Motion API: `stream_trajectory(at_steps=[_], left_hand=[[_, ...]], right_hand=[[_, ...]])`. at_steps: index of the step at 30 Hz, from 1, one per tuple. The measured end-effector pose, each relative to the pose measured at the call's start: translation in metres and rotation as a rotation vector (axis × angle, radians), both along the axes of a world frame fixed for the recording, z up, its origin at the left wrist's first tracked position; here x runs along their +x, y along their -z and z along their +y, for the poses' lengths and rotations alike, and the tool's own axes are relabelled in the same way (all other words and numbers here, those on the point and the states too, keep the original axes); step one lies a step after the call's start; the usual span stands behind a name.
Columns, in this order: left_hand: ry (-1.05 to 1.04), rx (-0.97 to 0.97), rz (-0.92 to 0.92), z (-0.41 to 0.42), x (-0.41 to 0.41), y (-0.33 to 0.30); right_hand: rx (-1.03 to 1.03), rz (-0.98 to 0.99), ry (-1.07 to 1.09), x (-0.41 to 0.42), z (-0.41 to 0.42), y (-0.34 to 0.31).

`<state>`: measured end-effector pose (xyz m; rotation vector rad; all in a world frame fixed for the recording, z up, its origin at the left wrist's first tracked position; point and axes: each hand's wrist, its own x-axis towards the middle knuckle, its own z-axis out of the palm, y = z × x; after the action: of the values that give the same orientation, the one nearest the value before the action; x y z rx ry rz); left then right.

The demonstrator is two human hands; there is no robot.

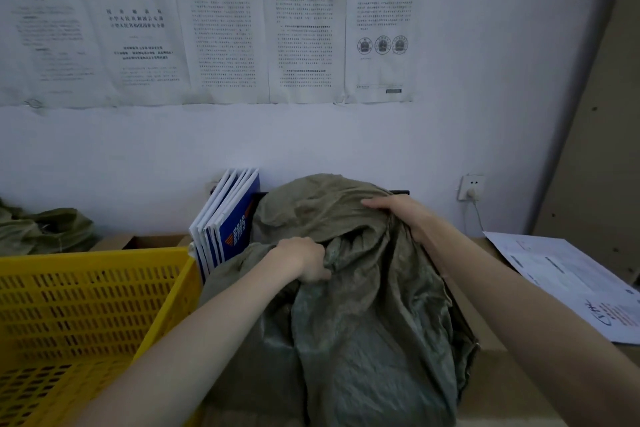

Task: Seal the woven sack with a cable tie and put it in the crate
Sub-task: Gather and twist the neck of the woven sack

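Bunching the olive woven sack [363,288] at centre frame, your left hand [304,258] has its grip curled tight into a fold of cloth, while your right hand [405,215] clutches the gathered fabric near the top. Lower left sits the yellow crate [86,305], just beside the sack, blue booklets [225,218] behind.

Crate [93,291] left of sack [363,305] — booklets [225,218] between, behind.
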<state>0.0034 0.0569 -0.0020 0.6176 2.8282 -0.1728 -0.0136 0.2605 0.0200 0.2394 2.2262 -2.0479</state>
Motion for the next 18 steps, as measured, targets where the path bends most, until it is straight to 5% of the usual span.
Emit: stream_trajectory(at_steps=[4, 10, 13, 18], left_hand=[[0.071, -0.042, 0.030, -0.001, 0.007, -0.004], [0.188, -0.022, 0.266, 0.004, 0.024, -0.002], [0.216, 0.091, 0.157, 0.011, 0.025, -0.012], [0.030, 0.552, -0.205, 0.007, 0.006, -0.024]], right_hand=[[0.127, 0.096, 0.118, -0.001, 0.000, -0.008], [0.040, 0.190, 0.222, -0.001, 0.002, -0.009], [-0.082, 0.241, 0.232, 0.003, 0.000, -0.010], [-0.280, 0.354, 0.226, 0.011, 0.007, -0.013]])
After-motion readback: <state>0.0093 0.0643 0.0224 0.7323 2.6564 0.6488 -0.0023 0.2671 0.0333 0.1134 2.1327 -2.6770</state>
